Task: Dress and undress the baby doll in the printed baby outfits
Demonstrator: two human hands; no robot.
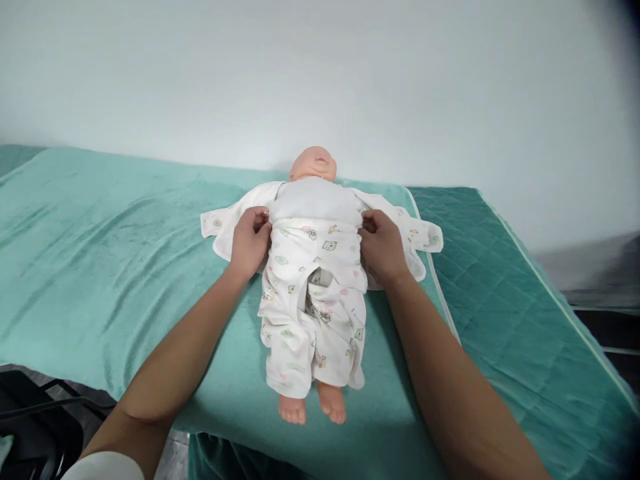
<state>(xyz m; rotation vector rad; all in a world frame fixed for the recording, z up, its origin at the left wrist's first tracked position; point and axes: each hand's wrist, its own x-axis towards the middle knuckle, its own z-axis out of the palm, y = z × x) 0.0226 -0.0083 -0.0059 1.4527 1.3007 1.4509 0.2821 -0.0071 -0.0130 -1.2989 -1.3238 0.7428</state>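
Note:
A baby doll [314,164] lies on its back with its head toward the wall and its bare feet toward me. It wears printed white baby pants [320,250] with an open crotch, pulled up over its pale grey torso [315,199]. Under the doll a white baby shirt [400,223] is spread open, a sleeve out to each side. My left hand [251,241] pinches the waistband at the left side. On the opposite side my right hand [381,245] grips the waistband too, its fingertips partly hidden.
A light green blanket [125,267] covers the bed under the doll. To the right lies a darker green quilted pad [510,280]. A white wall [320,80] rises behind. Black equipment [40,420] with a cable stands at the lower left.

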